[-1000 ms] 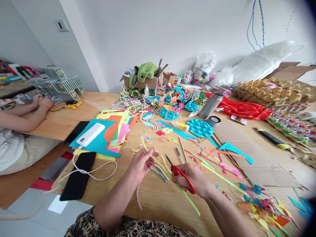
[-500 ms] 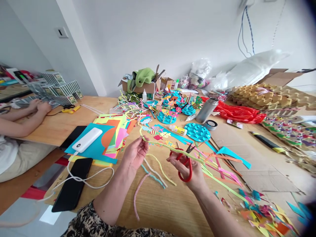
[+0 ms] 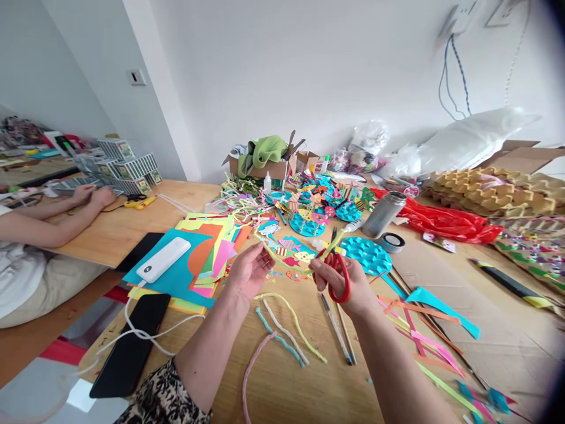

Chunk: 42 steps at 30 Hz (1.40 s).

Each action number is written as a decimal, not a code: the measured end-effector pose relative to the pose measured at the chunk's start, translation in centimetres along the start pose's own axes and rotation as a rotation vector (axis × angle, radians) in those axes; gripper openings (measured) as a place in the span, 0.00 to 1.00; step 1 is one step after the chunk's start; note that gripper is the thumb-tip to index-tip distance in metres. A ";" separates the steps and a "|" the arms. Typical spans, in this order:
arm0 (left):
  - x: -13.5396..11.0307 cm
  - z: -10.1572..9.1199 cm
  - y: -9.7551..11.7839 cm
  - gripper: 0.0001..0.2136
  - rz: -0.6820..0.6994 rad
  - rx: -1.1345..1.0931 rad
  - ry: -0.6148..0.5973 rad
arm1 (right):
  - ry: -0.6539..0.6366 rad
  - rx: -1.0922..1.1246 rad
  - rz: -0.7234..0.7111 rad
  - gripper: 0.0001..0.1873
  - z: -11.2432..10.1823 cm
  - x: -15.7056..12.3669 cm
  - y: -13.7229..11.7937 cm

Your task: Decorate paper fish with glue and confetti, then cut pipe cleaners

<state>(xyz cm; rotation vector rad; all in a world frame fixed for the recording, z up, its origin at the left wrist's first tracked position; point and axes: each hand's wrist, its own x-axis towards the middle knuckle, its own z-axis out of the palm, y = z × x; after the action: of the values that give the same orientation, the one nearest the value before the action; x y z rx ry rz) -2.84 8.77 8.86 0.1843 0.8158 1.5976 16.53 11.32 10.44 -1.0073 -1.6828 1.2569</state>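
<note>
A strand of yellow-green yarn (image 3: pixel 282 263) runs between my two hands over the table. My left hand (image 3: pixel 248 268) pinches it with thumb and fingertips. My right hand (image 3: pixel 346 282) has red-handled scissors (image 3: pixel 346 277) hooked on its fingers and also grips the yarn's other part, whose end sticks up beside the dark blades. On the tabletop below lie cut strands: a yellow one (image 3: pixel 296 317), a white one (image 3: pixel 285 331), a light blue one (image 3: pixel 278 340) and a pink one (image 3: pixel 249 369). Paper fish (image 3: pixel 304 257) lie just beyond my hands.
Coloured paper sheets (image 3: pixel 200 277) with a white power bank (image 3: pixel 164 259) lie left, above a black phone (image 3: pixel 132 347). Pens (image 3: pixel 338 327) lie near my right wrist. A steel bottle (image 3: pixel 384 213) and tape roll (image 3: pixel 391 241) stand beyond. Another person's hands (image 3: pixel 95 195) work far left.
My right hand has turned, so the yarn's end now points up beside the scissor blades instead of trailing right. The yarn between my hands sags more. The view has shifted, showing the pens.
</note>
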 end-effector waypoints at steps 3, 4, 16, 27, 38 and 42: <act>0.8 1.1 1.2 0.05 0.012 0.063 -0.092 | -0.074 -0.059 0.029 0.27 -0.4 0.9 -0.7; 1.0 1.5 1.5 0.06 0.013 0.087 -0.122 | -0.085 -0.072 0.035 0.27 -0.4 1.2 -0.9; 2.7 3.5 -0.8 0.10 0.116 0.285 -0.292 | 0.077 -0.232 -0.042 0.25 0.8 4.0 0.5; 2.3 4.1 -1.9 0.17 0.191 0.334 -0.278 | -0.098 -0.074 0.050 0.27 2.6 4.5 1.3; 2.3 3.9 -1.9 0.16 0.318 0.549 -0.213 | -0.100 -0.048 0.070 0.24 1.6 4.2 0.2; 1.6 4.0 -1.9 0.13 0.393 0.646 -0.209 | 0.102 0.079 0.036 0.23 0.8 4.2 -0.1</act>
<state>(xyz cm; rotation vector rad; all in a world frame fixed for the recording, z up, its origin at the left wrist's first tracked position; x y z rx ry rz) 0.52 11.82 10.17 1.0081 1.1566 1.5845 14.23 14.86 10.93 -1.0405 -1.5320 1.2645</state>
